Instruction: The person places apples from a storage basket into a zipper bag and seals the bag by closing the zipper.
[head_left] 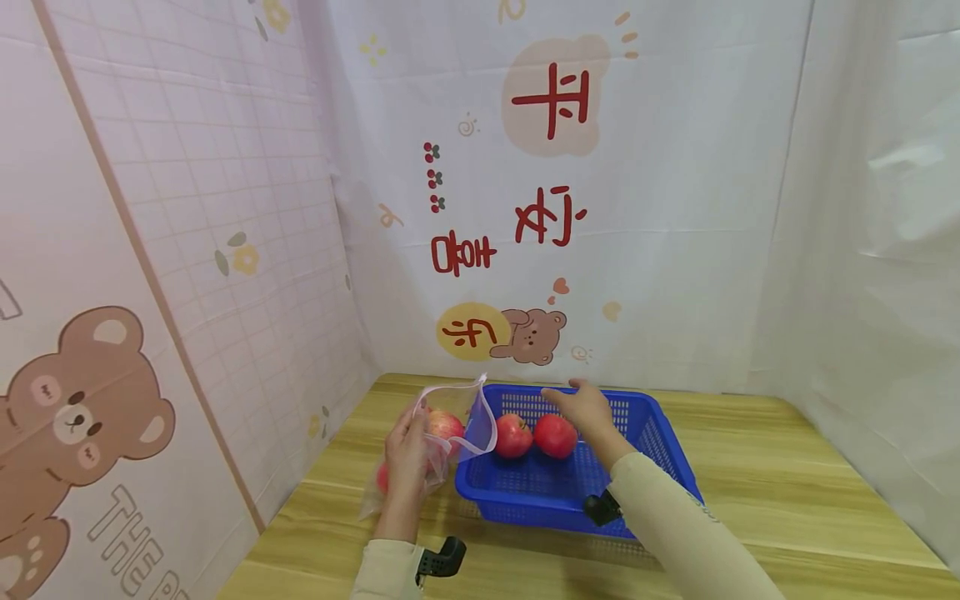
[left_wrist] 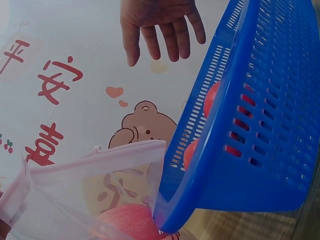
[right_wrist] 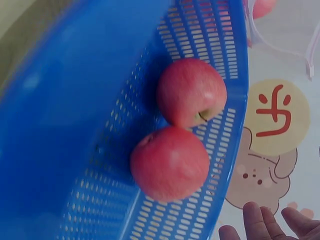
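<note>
My left hand point(head_left: 406, 454) grips the rim of a clear zip bag point(head_left: 471, 433), whose mouth stands wide. An apple point(head_left: 446, 424) shows inside the bag, and more red fruit lies lower, partly behind the hand. Right of the bag is a blue plastic basket point(head_left: 517, 500). Two red apples, one on the left point(head_left: 513, 437) and one on the right point(head_left: 556, 437), sit side by side in it. Above the basket hovers my right hand point(head_left: 588, 410), fingers extended and apart from the apples. In the left wrist view that hand point(left_wrist: 162, 25) holds nothing.
The basket and bag rest on a wood-grain table point(head_left: 787, 475). White printed cloth point(head_left: 675, 208) hangs behind the table and along both sides. A black wrist camera point(head_left: 442, 558) is strapped to the left sleeve, another point(head_left: 602, 507) to the right one.
</note>
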